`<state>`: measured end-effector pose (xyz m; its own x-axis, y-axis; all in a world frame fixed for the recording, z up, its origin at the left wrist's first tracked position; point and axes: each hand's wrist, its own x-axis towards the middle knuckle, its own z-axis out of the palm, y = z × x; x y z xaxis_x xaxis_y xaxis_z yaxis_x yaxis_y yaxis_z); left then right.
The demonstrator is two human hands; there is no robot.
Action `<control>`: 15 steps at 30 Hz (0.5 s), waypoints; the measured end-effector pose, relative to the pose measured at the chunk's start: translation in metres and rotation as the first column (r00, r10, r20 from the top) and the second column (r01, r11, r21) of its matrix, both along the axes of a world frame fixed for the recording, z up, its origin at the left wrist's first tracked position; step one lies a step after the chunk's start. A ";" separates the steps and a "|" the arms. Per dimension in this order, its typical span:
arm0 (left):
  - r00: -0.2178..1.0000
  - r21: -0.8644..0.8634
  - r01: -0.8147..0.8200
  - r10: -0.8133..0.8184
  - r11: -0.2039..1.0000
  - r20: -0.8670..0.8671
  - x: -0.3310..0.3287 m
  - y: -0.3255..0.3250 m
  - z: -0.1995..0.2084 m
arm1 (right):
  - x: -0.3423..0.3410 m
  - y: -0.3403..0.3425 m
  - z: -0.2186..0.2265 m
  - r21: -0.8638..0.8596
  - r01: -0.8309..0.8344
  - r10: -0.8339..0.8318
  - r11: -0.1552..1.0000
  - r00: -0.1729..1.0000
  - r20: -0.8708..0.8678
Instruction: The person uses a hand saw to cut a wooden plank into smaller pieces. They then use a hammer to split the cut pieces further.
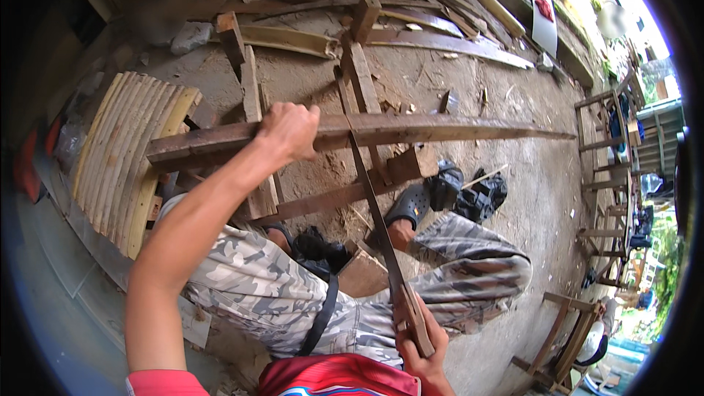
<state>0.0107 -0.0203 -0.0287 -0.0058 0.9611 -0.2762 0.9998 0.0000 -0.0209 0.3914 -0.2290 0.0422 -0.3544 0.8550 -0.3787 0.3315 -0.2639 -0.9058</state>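
**Sawing across the beam**

My left hand [288,130] grips the dark beam [447,127], laid across the wooden frame [361,81]. My right hand [431,345] is closed on the handle of the saw [375,203], its blade meeting the beam. Seemingly mid-cut; the next stroke calls for steady pressure and straight alignment.

Brown beam [418,128], dark saw [382,229], grey camouflage trousers [257,273], red shirt [345,372]

The grey floor [539,227] was dusty and littered with wood scraps [482,97]. Old boards [440,42] lay heaped along the far side. Wooden frames [603,145] lined the right, where bright daylight came in past greenery [664,249] and grey corrugated sheeting [660,132]; the far left corner was dim.
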 end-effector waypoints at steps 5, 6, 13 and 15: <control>0.998 0.072 0.058 -0.058 0.996 0.000 0.006 0.009 0.003 | -0.138 0.173 -0.094 0.460 0.022 0.020 0.888 0.996 -0.085; 0.997 0.155 0.065 -0.069 0.986 0.020 0.000 0.008 -0.004 | -0.165 0.195 -0.090 0.364 0.090 -0.038 0.927 0.988 -0.148; 0.999 -0.048 0.030 -0.029 0.998 0.021 -0.025 0.017 -0.016 | -0.101 0.100 -0.069 0.340 0.008 0.015 0.940 0.998 -0.066; 0.998 -0.131 0.006 0.001 0.991 0.056 -0.023 0.025 -0.008 | -0.051 0.040 -0.040 0.210 0.001 -0.005 0.978 1.000 0.016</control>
<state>-0.0120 0.0047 -0.0371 0.0155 0.9165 -0.3997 0.9994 -0.0014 0.0356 0.3403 -0.1889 0.0019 -0.3470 0.9171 -0.1964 0.3462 -0.0693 -0.9356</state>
